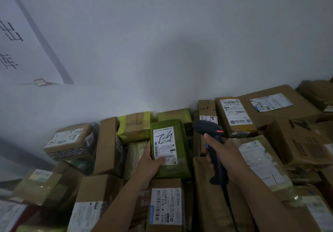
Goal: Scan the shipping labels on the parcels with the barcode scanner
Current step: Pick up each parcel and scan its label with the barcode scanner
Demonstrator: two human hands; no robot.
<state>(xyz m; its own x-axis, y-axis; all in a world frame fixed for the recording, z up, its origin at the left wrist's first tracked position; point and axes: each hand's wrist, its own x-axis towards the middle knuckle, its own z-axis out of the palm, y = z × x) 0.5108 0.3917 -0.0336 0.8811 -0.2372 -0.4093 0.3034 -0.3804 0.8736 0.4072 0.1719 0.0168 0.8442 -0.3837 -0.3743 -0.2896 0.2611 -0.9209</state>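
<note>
Right now your left hand (149,161) grips one green parcel (173,167) by its left edge, thumb curled onto the lower corner of its white shipping label (164,144), which faces up toward you with a handwritten black mark and barcodes. The parcel is a flat, soft-looking plastic bag, sealed, so its contents are hidden. It is tilted up above the pile, roughly in the middle of the view.

Your right hand (222,153) is wrapped round the handle of one barcode scanner (209,128), a dark, pistol-shaped tool with an orange strip near its head. Its head sits just beside the green parcel's upper right corner, apart from it. A dark cable (229,206) trails down from the handle.

Below and around lie many brown cardboard boxes (212,195), rectangular, taped shut, most carrying white printed labels; too many overlap to count exactly. At least two more green bags (124,127) rest behind, against the pale wall (162,33). One large paper sheet (21,33) hangs there at upper left.
</note>
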